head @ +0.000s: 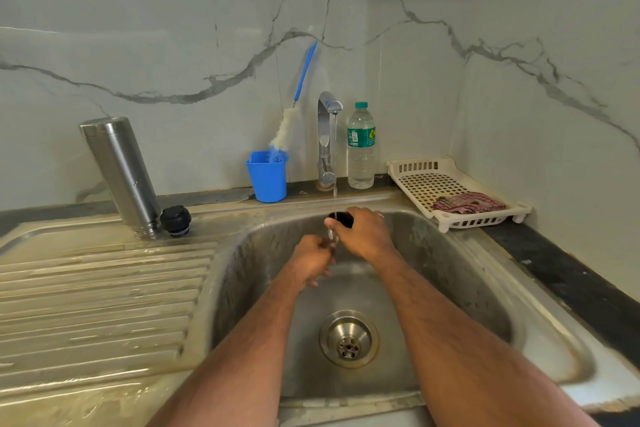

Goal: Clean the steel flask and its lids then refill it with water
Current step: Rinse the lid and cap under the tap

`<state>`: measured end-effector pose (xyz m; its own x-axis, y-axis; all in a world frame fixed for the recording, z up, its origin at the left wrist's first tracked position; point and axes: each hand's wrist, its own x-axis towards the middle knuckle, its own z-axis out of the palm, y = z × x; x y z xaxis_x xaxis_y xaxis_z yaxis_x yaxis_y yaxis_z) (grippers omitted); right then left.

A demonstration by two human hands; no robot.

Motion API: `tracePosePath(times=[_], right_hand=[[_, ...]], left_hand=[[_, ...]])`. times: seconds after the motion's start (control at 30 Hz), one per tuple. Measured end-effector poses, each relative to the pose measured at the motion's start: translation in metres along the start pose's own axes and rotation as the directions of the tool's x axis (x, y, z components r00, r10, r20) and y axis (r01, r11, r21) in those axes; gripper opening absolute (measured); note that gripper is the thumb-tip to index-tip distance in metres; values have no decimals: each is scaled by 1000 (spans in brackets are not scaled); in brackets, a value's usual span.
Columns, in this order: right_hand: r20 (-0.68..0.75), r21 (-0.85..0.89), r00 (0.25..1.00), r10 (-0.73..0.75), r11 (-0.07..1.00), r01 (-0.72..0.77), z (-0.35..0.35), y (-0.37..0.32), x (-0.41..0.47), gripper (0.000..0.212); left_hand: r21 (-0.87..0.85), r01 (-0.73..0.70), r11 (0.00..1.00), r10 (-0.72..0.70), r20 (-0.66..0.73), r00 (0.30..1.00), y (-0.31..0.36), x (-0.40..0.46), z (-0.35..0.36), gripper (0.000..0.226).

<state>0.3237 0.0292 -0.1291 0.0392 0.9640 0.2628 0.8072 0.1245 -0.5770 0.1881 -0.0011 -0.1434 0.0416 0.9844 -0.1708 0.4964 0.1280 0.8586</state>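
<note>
Black lid [341, 219] gripped in the curled fingers of the right hand [363, 236], held over the sink [450, 274] under the running stream from the tap [327, 139]. Left hand [310, 260] just below and left of the right fingers, its fingers curled; what they hold cannot be told. Steel flask [119, 173] stands inverted and tilted on the draining board, well left of the fingers, with a second black lid [175, 220] touching its mouth end. Beyond the fingers, on the counter: blue cup [267, 180] holding a bottle brush [294, 114], plastic water bottle [361, 146]; to the right, a white tray [415, 170] bearing a striped cloth [467, 203]
</note>
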Motion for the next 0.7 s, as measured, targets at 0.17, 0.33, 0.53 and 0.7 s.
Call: tracePosePath(times=[0.17,0.33,0.53,0.7], right_hand=[[116,414,991,72,903,-114,-1,-7,-1,52],[199,498,976,92,848,-182,2,-4,-2,58],[243,556,969,53,811,-183,1,-2,-4,60],[305,637,945,119,712,-295,4,0,-2,46]], left_hand=[[-455,25,890,-28,-1,1000,5,2,2,31],[-527,-183,830,81,-211,974,4,9,1,27],[-520,-283,806,127,-314,941,10,9,-3,51],[-522,-311,795,147,-331,932,11,8,-3,43]])
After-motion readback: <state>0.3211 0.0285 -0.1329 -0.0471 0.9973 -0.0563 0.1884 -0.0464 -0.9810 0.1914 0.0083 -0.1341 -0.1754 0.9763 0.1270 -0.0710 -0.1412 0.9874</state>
